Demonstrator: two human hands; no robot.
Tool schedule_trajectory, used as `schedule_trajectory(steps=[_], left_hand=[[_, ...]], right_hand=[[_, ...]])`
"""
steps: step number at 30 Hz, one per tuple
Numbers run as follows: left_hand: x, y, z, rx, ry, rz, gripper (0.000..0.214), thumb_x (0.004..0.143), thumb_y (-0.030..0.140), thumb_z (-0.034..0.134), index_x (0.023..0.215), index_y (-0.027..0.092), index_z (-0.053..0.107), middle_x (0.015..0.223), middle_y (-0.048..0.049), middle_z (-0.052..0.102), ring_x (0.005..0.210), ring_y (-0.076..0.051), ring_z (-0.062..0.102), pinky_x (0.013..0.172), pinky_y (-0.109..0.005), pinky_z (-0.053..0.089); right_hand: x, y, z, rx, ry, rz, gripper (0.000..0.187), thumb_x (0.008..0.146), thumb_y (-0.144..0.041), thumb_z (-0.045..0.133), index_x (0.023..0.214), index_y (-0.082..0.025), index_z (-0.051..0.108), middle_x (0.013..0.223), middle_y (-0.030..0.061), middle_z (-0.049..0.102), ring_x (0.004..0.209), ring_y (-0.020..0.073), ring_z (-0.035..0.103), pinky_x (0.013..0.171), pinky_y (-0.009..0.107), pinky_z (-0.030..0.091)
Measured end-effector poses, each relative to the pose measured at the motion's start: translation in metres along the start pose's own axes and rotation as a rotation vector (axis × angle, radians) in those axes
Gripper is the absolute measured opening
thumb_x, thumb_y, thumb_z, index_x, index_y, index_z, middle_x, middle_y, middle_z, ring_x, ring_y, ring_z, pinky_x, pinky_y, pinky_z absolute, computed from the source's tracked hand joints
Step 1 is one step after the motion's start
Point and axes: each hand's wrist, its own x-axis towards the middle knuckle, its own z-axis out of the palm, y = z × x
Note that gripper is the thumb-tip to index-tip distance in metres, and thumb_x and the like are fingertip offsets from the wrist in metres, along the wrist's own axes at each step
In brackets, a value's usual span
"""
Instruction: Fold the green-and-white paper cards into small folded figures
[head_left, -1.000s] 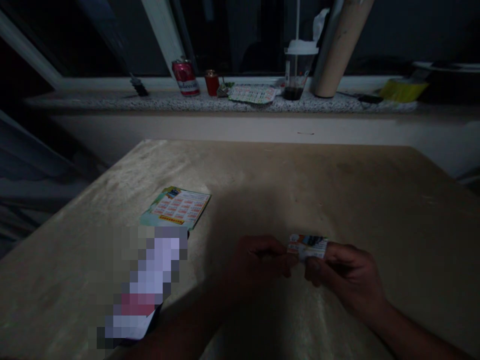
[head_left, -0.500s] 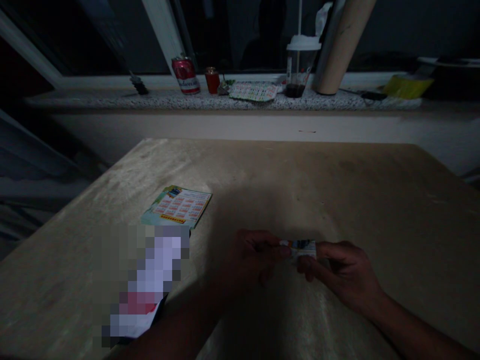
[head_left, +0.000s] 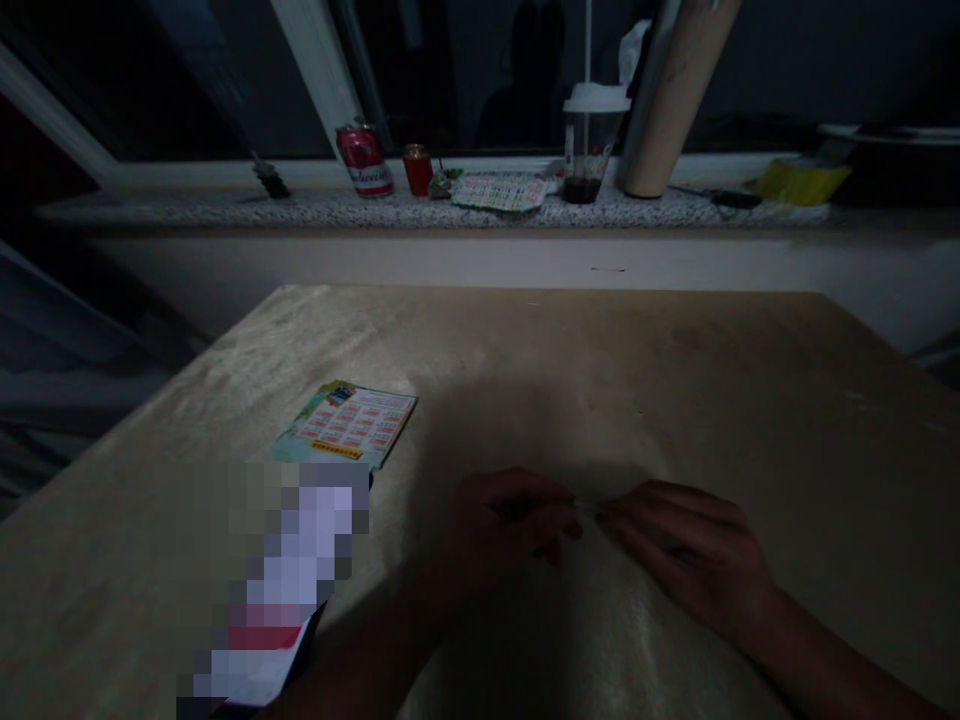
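Note:
My left hand (head_left: 510, 520) and my right hand (head_left: 686, 550) meet low over the table, both closed in a pinch. Between the fingertips only a thin sliver of a folded printed paper (head_left: 588, 508) shows; the fingers hide most of it. To the left of my hands lies a stack of printed sheets (head_left: 352, 420) with rows of red and white boxes. Close below the stack is a phone-like flat object (head_left: 266, 665), largely blurred out by pixel blocks.
The table (head_left: 750, 390) reaches to the wall under a window. Along the stone sill (head_left: 315, 212) stand a red can (head_left: 365, 160), a small red jar (head_left: 417, 170), a lidded cup with a straw (head_left: 589, 150), a cardboard tube (head_left: 675, 100) and a yellow item (head_left: 802, 182).
The folded paper's printed face was visible between my hands; now just its edge shows. My right hand has turned over it, fingers closer together. The view has shifted slightly.

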Motion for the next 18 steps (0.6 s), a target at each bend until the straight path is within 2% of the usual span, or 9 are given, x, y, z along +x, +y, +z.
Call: schedule_trajectory(steps=[2,6,10,13,18], left_hand=[[-0.001,-0.002,-0.001,0.112,0.018,0.095,0.006,0.083,0.02,0.076,0.088,0.017,0.079,0.073,-0.0029,0.078,0.057,-0.011,0.069,0.056,-0.019,0.056],[-0.002,-0.004,-0.006,0.346,0.008,0.317,0.018,0.079,0.014,0.08,0.097,0.02,0.081,0.077,-0.0034,0.08,0.066,-0.013,0.074,0.062,-0.019,0.057],[0.0,-0.002,-0.009,0.43,-0.005,0.512,0.015,0.081,0.013,0.078,0.095,0.019,0.08,0.084,-0.005,0.081,0.072,-0.014,0.076,0.068,-0.02,0.058],[0.001,-0.001,-0.01,0.447,-0.026,0.585,0.015,0.085,0.013,0.076,0.098,0.019,0.079,0.085,-0.0047,0.081,0.072,-0.013,0.076,0.068,-0.02,0.058],[-0.001,-0.002,-0.012,0.463,-0.04,0.645,0.019,0.086,0.009,0.073,0.101,0.019,0.077,0.088,-0.0053,0.08,0.075,-0.014,0.076,0.072,-0.022,0.059]], right_hand=[[0.0,0.001,-0.002,-0.029,0.046,-0.037,0.012,0.091,-0.01,0.069,0.1,-0.016,0.076,0.081,0.0073,0.079,0.066,0.0168,0.075,0.06,0.024,0.061],[-0.002,0.002,-0.004,-0.045,0.107,-0.087,0.02,0.089,-0.008,0.069,0.105,-0.017,0.077,0.091,0.0087,0.08,0.075,0.018,0.078,0.066,0.023,0.064],[-0.003,0.002,-0.001,0.046,0.13,0.017,0.024,0.086,-0.007,0.071,0.105,-0.02,0.077,0.09,0.0071,0.08,0.075,0.0183,0.078,0.064,0.023,0.065],[-0.001,0.002,0.0,0.164,0.125,0.111,0.025,0.084,-0.008,0.073,0.103,-0.023,0.078,0.085,0.0039,0.081,0.072,0.0179,0.078,0.062,0.022,0.065],[0.0,0.001,0.0,0.296,0.084,0.163,0.022,0.083,-0.008,0.074,0.096,-0.025,0.079,0.081,0.0009,0.082,0.066,0.0145,0.078,0.061,0.018,0.063]])
